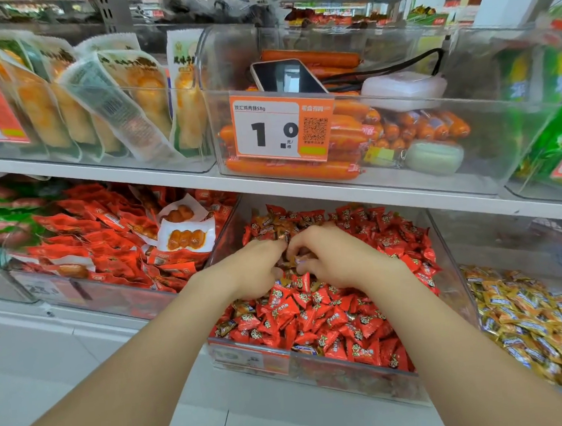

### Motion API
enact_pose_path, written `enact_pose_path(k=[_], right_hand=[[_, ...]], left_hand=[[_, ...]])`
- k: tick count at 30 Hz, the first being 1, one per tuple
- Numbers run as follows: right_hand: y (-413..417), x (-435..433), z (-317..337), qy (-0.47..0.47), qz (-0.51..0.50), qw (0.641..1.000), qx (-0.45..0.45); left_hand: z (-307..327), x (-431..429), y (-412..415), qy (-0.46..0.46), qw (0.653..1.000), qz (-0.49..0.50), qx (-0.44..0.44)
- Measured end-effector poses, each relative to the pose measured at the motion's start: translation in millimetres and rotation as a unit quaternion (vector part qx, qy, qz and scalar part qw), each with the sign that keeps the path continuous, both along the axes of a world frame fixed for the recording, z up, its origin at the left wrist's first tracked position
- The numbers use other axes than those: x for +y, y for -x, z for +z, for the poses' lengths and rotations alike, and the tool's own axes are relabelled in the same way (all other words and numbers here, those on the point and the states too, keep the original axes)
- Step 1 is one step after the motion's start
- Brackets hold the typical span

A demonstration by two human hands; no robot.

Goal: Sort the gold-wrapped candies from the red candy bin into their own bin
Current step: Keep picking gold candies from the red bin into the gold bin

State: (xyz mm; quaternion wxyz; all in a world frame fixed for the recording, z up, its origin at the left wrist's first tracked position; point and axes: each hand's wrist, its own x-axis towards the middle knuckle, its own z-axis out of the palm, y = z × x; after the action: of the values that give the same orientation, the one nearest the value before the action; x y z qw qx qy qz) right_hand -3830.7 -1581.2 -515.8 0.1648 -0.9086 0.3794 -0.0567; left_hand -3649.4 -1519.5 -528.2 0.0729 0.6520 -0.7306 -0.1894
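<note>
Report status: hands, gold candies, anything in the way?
Left hand and right hand down in red candy bin, both pinching gold-wrapped candies. Gold candy bin at right. Nothing blocking.

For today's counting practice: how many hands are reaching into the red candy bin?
2: the left hand and the right hand, side by side in the red candy bin, each pinching gold-wrapped candies.

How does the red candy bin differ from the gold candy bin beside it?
The red candy bin holds mostly red wrappers with some gold candies mixed in; the gold candy bin shows only gold. The left hand and right hand are in the red candy bin; neither touches the gold candy bin. Both bins are clear.
</note>
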Motion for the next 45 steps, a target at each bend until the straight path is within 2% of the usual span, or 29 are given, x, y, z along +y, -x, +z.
enact_pose_path(k=[7, 9, 11, 13, 16, 21, 23, 24, 25, 26, 28, 29, 30, 33, 36, 38, 41, 42, 45], right_hand=[[36, 7, 19, -0.034, -0.087, 0.977, -0.192], [41, 12, 21, -0.09, -0.101, 0.961, -0.242], [44, 19, 23, -0.172, -0.133, 0.927, -0.306], [45, 26, 25, -0.269, -0.171, 0.868, -0.381], [45, 35, 32, -0.419, -0.212, 0.742, -0.477], [44, 50, 46, -0.582, -0.23, 0.575, -0.527], [44, 57, 49, -0.614, -0.226, 0.531, -0.538], [43, 59, 50, -0.617, -0.225, 0.533, -0.533], [43, 60, 50, -0.606, -0.228, 0.56, -0.518], [44, 61, 49, -0.57, -0.23, 0.618, -0.49], [49, 59, 43, -0.417, -0.229, 0.782, -0.401], [51, 59, 42, -0.331, -0.217, 0.842, -0.366], [53, 59, 41, -0.27, -0.199, 0.878, -0.343], [59, 63, 42, -0.201, -0.135, 0.925, -0.293], [63, 63, 42, -0.084, -0.128, 0.965, -0.213], [67, 63, 39, -0.004, -0.125, 0.982, -0.141], [69, 69, 37, 0.044, -0.108, 0.993, 0.032], [68, 69, 35, 0.058, -0.102, 0.991, 0.061], [65, 68, 35, 0.091, -0.095, 0.99, 0.045]], left_hand=[[8, 5, 4, -0.054, 0.998, -0.023, -0.015], [14, 12, 5, -0.029, 0.999, -0.019, -0.008], [21, 20, 7, 0.014, 0.999, -0.003, 0.029], [29, 28, 9, 0.046, 0.997, 0.02, 0.055], [34, 39, 10, 0.054, 0.993, 0.05, 0.096], [39, 52, 19, 0.077, 0.973, 0.129, 0.175], [42, 54, 23, 0.097, 0.968, 0.148, 0.178], [42, 56, 23, 0.103, 0.971, 0.146, 0.159], [42, 58, 23, 0.106, 0.974, 0.143, 0.138], [40, 60, 22, 0.107, 0.976, 0.142, 0.125], [36, 62, 20, 0.116, 0.978, 0.142, 0.101], [34, 62, 19, 0.129, 0.978, 0.143, 0.078], [32, 62, 17, 0.14, 0.978, 0.143, 0.055], [25, 62, 9, 0.137, 0.984, 0.116, 0.006], [16, 61, 3, 0.083, 0.993, 0.061, -0.062], [12, 60, 0, 0.04, 0.996, 0.029, -0.072], [11, 60, 0, -0.01, 0.998, 0.007, -0.069], [13, 60, 1, -0.02, 0.998, 0.005, -0.063], [18, 60, 3, -0.036, 0.999, 0.006, -0.038]])
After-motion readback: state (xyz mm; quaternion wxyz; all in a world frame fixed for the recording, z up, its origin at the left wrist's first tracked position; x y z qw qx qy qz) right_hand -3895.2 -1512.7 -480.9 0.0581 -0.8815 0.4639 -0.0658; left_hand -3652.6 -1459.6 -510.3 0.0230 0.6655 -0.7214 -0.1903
